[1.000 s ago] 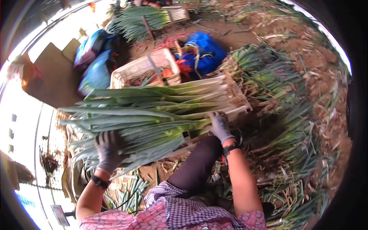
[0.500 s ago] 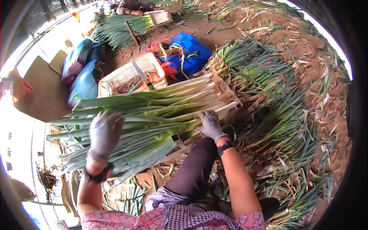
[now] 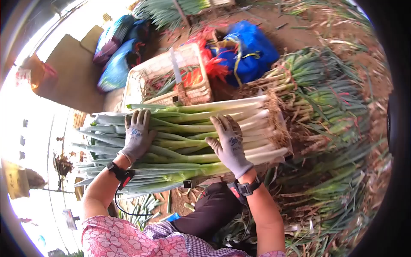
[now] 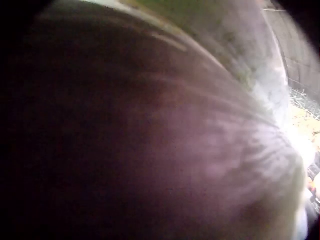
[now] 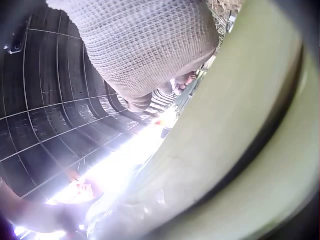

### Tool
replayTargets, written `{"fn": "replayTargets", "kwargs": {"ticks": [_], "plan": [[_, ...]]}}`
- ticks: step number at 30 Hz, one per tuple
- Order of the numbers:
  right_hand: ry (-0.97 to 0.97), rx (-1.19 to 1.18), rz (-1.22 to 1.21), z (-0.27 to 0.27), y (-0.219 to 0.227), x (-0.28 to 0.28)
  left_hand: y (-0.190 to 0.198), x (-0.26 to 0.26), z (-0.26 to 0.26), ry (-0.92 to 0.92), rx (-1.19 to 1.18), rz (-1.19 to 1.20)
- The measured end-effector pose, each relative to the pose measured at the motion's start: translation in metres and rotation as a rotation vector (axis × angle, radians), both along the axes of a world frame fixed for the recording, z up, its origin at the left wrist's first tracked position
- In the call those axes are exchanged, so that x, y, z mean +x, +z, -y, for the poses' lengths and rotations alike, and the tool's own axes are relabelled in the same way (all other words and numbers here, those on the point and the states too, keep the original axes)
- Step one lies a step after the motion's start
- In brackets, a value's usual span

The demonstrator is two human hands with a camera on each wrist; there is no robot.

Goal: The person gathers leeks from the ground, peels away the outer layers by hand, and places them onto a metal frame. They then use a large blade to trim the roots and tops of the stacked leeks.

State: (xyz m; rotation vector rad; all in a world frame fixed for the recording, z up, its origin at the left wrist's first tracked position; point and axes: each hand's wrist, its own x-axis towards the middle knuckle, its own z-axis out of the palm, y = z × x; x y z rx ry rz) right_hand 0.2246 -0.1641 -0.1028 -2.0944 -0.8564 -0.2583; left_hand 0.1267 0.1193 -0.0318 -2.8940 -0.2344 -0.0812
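Note:
Large leeks (image 3: 171, 157) lie side by side in a layer across the head view, green leaves left, white stalks and roots right. My gloved left hand (image 3: 138, 136) rests on the leaves with its fingers straight. Toward the white part, my gloved right hand (image 3: 230, 144) lies on the stalks, fingers extended and thumb spread. In the right wrist view the glove (image 5: 145, 45) is beside pale stalks (image 5: 220, 130) seen very close. The left wrist view is mostly dark and blurred, with the glove (image 4: 240, 155) partly lit.
Behind the leeks stand a pale plastic crate (image 3: 169, 70) and a blue bag (image 3: 252, 51). Filled bags (image 3: 117, 64) lie at the back left. Piled leeks (image 3: 321, 94) cover the ground to the right. My knee (image 3: 214, 210) is below the near edge.
My left hand has come down onto the leaves. My right hand has moved from the near stalks to farther across the layer, its fingers now extended. The head view has shifted.

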Motion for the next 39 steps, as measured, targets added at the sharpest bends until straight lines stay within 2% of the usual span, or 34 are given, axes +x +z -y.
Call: {"fn": "replayTargets", "kwargs": {"ticks": [5,8,10,15,19,21,23,25,27,39], "plan": [[-0.02,-0.103,-0.131,-0.049,0.008,0.022,0.007,0.007,0.006,0.062,-0.042,-0.047],[-0.084,-0.206,-0.247,-0.067,-0.009,0.036,0.012,0.011,0.006,0.125,-0.107,-0.153],[-0.12,-0.29,-0.227,-0.073,-0.013,0.037,0.019,0.015,0.006,0.171,-0.146,-0.218],[-0.183,-0.471,-0.267,-0.083,-0.006,0.037,0.027,0.016,-0.002,0.194,-0.288,-0.197],[-0.187,-0.425,-0.297,-0.084,-0.013,0.039,0.031,0.015,-0.009,0.154,-0.364,-0.133],[-0.17,-0.415,-0.298,-0.085,-0.012,0.04,0.045,0.016,-0.015,0.21,-0.397,-0.154],[-0.195,-0.387,-0.298,-0.086,-0.015,0.04,0.05,0.004,-0.027,0.536,-0.284,-0.071],[-0.181,-0.371,-0.302,-0.088,-0.017,0.04,0.043,-0.009,-0.038,0.632,-0.345,-0.014],[-0.196,-0.397,-0.312,-0.089,-0.012,0.04,0.027,-0.015,-0.041,0.624,-0.315,-0.011],[-0.206,-0.54,-0.291,-0.098,-0.016,0.042,0.006,-0.022,-0.051,0.647,-0.409,-0.024]]}}
